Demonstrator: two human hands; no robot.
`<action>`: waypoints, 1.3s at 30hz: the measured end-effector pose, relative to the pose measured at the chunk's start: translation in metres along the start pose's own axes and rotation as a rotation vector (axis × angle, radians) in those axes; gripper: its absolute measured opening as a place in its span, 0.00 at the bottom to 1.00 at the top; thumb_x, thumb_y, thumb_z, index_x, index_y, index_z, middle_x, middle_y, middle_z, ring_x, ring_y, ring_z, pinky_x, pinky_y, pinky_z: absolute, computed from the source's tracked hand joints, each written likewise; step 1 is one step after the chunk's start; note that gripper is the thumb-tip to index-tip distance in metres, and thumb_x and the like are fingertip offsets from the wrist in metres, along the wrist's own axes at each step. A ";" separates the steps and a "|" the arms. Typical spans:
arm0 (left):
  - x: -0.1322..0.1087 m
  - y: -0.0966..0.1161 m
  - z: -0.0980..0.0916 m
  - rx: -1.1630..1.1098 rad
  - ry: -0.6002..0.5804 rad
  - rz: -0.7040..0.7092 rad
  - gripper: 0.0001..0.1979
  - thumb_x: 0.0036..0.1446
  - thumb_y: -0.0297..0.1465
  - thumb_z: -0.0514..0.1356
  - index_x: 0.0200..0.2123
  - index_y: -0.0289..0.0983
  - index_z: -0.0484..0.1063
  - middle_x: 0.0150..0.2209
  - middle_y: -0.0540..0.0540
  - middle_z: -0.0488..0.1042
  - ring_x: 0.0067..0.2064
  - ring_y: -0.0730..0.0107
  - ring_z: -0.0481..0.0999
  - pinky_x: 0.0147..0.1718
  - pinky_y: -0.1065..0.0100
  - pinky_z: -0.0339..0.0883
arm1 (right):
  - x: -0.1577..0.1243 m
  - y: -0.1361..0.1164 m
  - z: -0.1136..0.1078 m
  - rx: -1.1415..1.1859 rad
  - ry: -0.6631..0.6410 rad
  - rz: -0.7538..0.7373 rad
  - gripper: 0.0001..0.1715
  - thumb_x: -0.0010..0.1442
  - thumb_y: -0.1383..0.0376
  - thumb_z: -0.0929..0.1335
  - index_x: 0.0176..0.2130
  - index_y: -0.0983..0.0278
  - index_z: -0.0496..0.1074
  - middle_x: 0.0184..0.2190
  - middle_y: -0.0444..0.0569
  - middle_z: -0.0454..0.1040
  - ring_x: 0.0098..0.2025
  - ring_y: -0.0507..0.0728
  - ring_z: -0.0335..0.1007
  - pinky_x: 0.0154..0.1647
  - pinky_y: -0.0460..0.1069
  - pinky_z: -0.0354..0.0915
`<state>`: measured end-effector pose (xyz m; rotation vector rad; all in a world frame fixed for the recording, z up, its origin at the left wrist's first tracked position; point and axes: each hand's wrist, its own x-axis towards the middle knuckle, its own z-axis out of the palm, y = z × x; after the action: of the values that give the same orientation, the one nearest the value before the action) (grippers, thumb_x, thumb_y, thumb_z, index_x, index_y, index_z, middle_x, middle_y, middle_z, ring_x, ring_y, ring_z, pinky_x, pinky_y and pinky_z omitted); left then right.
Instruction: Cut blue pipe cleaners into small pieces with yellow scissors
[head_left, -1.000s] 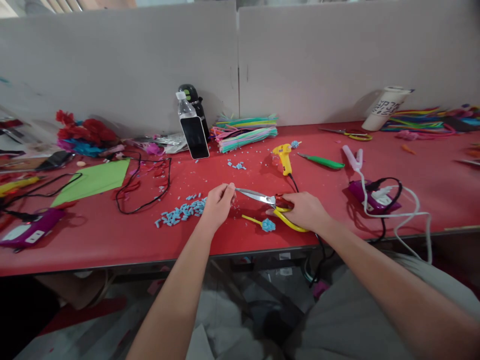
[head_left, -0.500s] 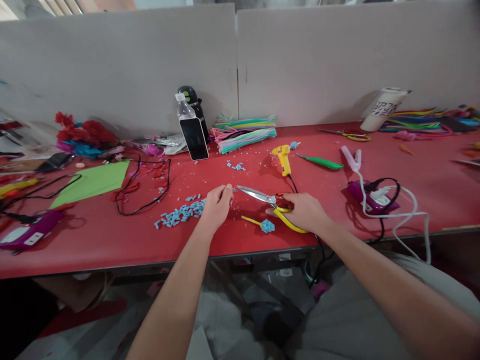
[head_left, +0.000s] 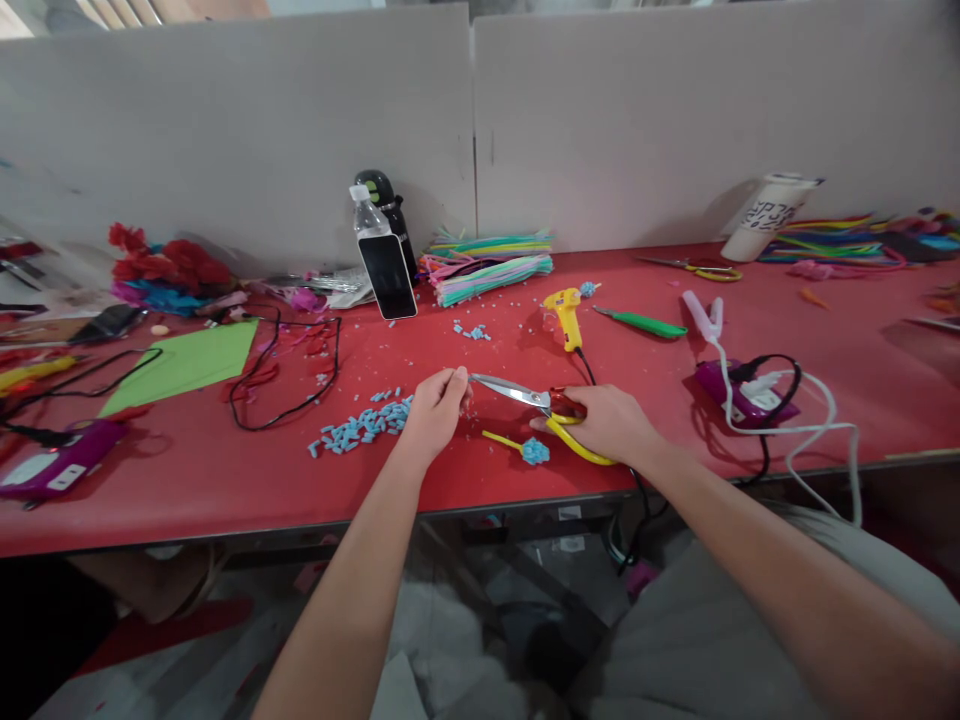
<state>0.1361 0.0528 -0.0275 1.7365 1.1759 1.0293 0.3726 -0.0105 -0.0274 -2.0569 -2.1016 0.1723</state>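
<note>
Right hand (head_left: 611, 420) gripping yellow-handled scissors (head_left: 517, 392), left hand (head_left: 433, 408) pinched near blade tips, contents hidden, far-right white cup (head_left: 763, 222), black lettering unreadable

No wording can be read with certainty. White cup (head_left: 766, 224): bold dark characters on its side — blurred, wording not established. Black flask (head_left: 397, 218): small pale characters beside the edge of the phone (head_left: 387, 277) — illegible. Yellow glue gun (head_left: 568, 318): small dark marking on the body, too small to read or attribute to any brand.
</note>
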 end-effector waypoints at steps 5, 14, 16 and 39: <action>0.000 0.001 0.000 0.016 -0.011 0.005 0.20 0.61 0.43 0.49 0.23 0.36 0.64 0.21 0.51 0.64 0.24 0.75 0.64 0.26 0.72 0.58 | 0.001 0.000 0.001 -0.008 -0.016 0.005 0.29 0.50 0.38 0.62 0.24 0.60 0.68 0.25 0.47 0.74 0.29 0.55 0.69 0.23 0.46 0.50; 0.000 0.001 0.000 0.014 0.001 -0.005 0.20 0.61 0.43 0.49 0.23 0.36 0.64 0.20 0.51 0.65 0.24 0.75 0.64 0.25 0.72 0.57 | 0.002 0.001 0.001 -0.006 -0.006 0.022 0.30 0.52 0.38 0.61 0.24 0.60 0.68 0.25 0.48 0.74 0.28 0.55 0.68 0.23 0.47 0.48; 0.000 0.000 0.000 0.014 0.008 -0.014 0.20 0.61 0.43 0.49 0.23 0.36 0.64 0.20 0.51 0.64 0.24 0.75 0.64 0.25 0.72 0.57 | 0.001 0.002 0.002 0.003 0.002 0.016 0.29 0.51 0.38 0.62 0.25 0.60 0.68 0.26 0.48 0.73 0.27 0.55 0.68 0.24 0.47 0.48; -0.001 0.002 0.000 0.039 0.000 0.000 0.21 0.62 0.41 0.48 0.20 0.36 0.60 0.18 0.52 0.60 0.23 0.76 0.61 0.24 0.72 0.54 | 0.001 -0.002 0.000 -0.020 -0.011 0.010 0.29 0.51 0.38 0.62 0.26 0.59 0.70 0.26 0.48 0.75 0.30 0.56 0.70 0.24 0.46 0.49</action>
<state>0.1364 0.0514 -0.0263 1.7663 1.2031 1.0131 0.3706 -0.0099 -0.0265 -2.0828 -2.1076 0.1649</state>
